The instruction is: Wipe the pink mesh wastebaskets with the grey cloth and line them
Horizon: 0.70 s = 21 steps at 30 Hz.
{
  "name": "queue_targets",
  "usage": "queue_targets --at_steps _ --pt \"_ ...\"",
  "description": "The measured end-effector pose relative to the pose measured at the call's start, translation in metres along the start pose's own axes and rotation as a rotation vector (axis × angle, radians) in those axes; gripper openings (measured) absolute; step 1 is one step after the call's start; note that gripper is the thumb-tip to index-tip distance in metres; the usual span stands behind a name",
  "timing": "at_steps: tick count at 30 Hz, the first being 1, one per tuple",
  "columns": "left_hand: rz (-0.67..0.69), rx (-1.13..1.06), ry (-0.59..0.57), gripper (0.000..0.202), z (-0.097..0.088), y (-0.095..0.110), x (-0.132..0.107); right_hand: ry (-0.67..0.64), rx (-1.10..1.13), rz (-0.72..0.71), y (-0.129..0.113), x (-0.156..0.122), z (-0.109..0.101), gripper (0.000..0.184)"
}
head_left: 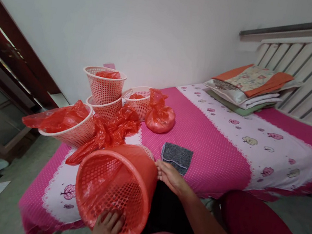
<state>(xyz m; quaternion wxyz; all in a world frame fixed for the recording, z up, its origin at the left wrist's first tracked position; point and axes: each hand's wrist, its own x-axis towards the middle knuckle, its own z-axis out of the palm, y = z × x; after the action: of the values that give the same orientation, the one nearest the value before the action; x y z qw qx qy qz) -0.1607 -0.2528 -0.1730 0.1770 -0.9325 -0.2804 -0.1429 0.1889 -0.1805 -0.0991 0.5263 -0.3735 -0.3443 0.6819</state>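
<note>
A red-orange mesh basket [114, 188] lies tilted on its side in front of me, its mouth facing left and a red plastic bag lining it. My left hand [106, 228] presses against the basket's lower wall, fingers spread on the mesh. My right hand [170, 175] rests at the basket's base end on the right, fingers curled on its edge. Behind the basket lies a loose red plastic bag [108, 133] on the pink bedspread [214, 142].
Several pale pink mesh baskets [104, 84] with red bags stand stacked at the bed's far left. A tied, filled red bag [159, 115] and a grey cloth [177, 156] lie mid-bed. Folded bedding [247, 88] sits by the slatted headboard [309, 75]. A red cushion [259, 230] is at right.
</note>
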Motion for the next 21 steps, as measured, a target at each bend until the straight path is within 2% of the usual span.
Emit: queue_targets --at_steps 3,7,9,12,15,18,21 --pt "-0.022 -0.015 -0.022 0.062 -0.003 0.000 0.002 -0.016 -0.040 -0.013 0.006 0.002 0.001 0.052" --pt "-0.048 -0.035 -0.059 0.067 -0.008 -0.003 0.007 0.174 0.019 -0.045 0.013 0.008 -0.004 0.056" --pt "-0.081 -0.057 -0.066 0.070 -0.009 -0.005 0.009 0.208 0.060 -0.034 0.013 0.007 -0.005 0.058" --pt "-0.145 -0.119 -0.081 0.074 -0.008 -0.006 0.012 0.125 0.087 -0.006 0.012 0.001 -0.004 0.055" --pt "-0.220 -0.174 -0.165 0.073 -0.008 -0.006 0.017 0.078 0.063 -0.009 0.015 0.000 -0.003 0.051" --pt "-0.276 -0.217 -0.273 0.070 -0.016 -0.007 0.029 0.206 0.069 -0.018 0.018 0.005 -0.007 0.052" --pt "-0.306 -0.295 -0.380 0.067 -0.035 -0.010 0.053 0.379 0.087 -0.064 0.016 0.009 -0.010 0.050"
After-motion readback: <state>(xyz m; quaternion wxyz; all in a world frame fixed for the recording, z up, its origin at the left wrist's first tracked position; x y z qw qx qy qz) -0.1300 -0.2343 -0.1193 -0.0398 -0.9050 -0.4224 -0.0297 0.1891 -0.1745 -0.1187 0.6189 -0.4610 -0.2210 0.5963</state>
